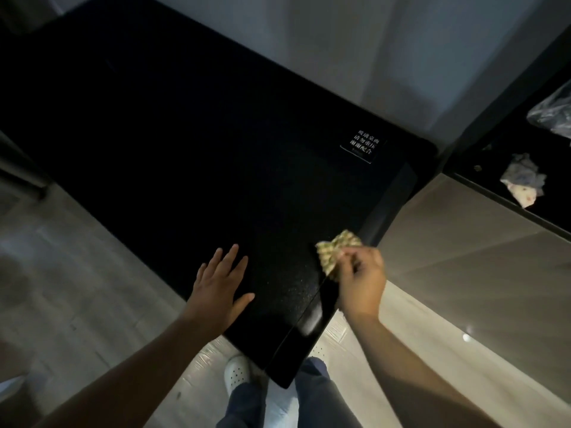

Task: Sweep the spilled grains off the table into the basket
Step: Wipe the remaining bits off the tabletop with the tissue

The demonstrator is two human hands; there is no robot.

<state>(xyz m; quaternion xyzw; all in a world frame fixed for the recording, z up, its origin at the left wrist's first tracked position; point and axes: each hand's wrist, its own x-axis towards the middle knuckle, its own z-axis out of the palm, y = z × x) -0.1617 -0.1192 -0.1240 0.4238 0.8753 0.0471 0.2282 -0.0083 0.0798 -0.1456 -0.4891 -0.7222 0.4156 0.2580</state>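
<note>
A plain indoor room, perhaps shared: black table [185,134] bearing a printed notice [363,146], pale plank floor [61,273], grey wall [340,41]

Dim, soft blur, wide-angle edge distortion

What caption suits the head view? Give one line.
Left hand flat on the table; right hand pinches a cloth at its edge.

One cam only: head-worn, wide-angle. It looked fwd and steeply down over the near corner of the bench [185,134], close in; left hand [221,281] and right hand [361,279] sat lower centre, a shoe [236,373] at bottom centre of frame.
</note>
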